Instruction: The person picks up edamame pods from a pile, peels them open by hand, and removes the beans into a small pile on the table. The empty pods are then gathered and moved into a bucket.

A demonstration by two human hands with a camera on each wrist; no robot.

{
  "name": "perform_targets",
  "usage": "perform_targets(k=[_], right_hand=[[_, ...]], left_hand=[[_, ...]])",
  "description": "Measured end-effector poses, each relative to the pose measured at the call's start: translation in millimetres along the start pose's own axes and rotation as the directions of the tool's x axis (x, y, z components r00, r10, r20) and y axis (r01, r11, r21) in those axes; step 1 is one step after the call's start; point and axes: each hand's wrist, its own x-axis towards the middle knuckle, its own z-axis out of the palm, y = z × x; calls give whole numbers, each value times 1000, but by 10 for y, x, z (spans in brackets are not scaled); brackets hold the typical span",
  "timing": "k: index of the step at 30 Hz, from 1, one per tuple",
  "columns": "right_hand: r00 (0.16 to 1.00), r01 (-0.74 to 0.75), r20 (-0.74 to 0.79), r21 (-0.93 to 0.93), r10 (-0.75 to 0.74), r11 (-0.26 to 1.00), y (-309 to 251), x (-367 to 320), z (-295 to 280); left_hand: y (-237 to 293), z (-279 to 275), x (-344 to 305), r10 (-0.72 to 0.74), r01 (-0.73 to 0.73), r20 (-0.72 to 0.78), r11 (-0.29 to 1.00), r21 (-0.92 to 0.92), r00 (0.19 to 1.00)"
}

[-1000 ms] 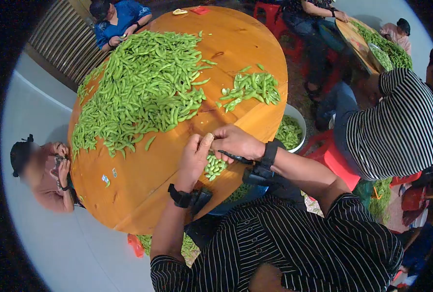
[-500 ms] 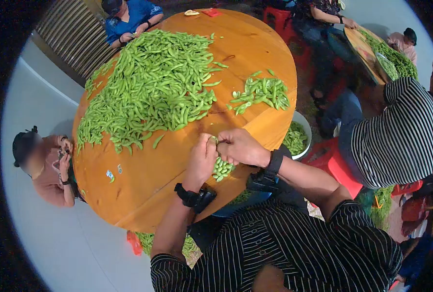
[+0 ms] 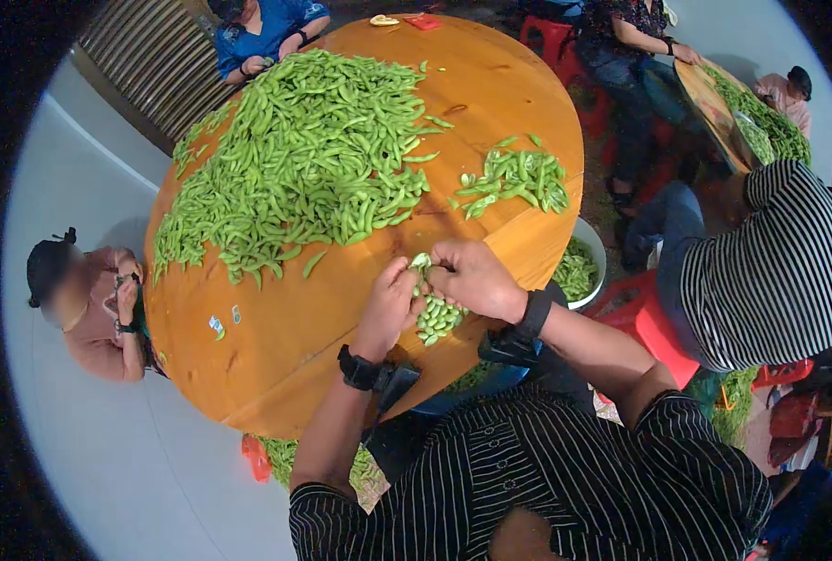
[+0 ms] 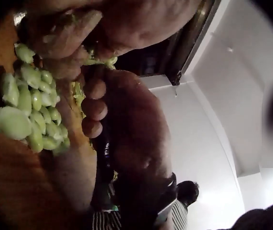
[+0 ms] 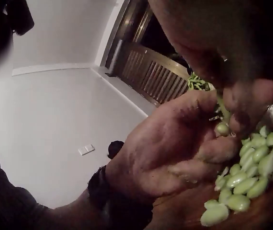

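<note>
Both hands meet at the table's near edge around one green soybean pod (image 3: 422, 261), which looks split, with pale insides showing. My left hand (image 3: 385, 309) pinches it from the left, thumb and finger together. From the other side my right hand (image 3: 480, 279) pinches it too, fingers curled. A round green bean (image 5: 222, 129) shows between the fingers in the right wrist view. Right below the hands lies a small pile of shelled soybeans (image 3: 437, 323), also seen close up as plump beans (image 4: 40, 108) in the left wrist view.
A large heap of soybean pods (image 3: 304, 168) covers the far left of the round wooden table (image 3: 285, 374). Flattened pods (image 3: 519, 178) lie at the right. Beyond the edge stands a white bucket (image 3: 599, 271) of pods. A person in stripes (image 3: 767, 271) sits at the right.
The whole head view has shifted, so table and hands appear farther right. The pod, mostly hidden by the fingers before, now shows its pale inside above them. The hands stay together.
</note>
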Motion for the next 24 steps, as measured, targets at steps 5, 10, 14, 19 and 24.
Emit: perform_targets(k=[5, 10, 14, 19, 24], right_hand=[[985, 152, -49, -191, -164, 970, -51, -52, -3], [955, 265, -41, -335, -295, 904, -57, -90, 20], [974, 190, -61, -301, -217, 935, -34, -57, -109], [954, 101, -194, -504, -226, 858, 71, 120, -580], [930, -10, -261, -725, -261, 688, 347, 232, -990]], left_hand=[[-10, 54, 21, -27, 25, -98, 999, -21, 995], [15, 11, 56, -75, 74, -102, 997, -12, 992], [-46, 27, 86, 59, -37, -145, 988, 150, 988], [-30, 31, -85, 408, -262, -59, 683, 682, 911], [92, 196, -280, 410, -321, 109, 495, 808, 906]])
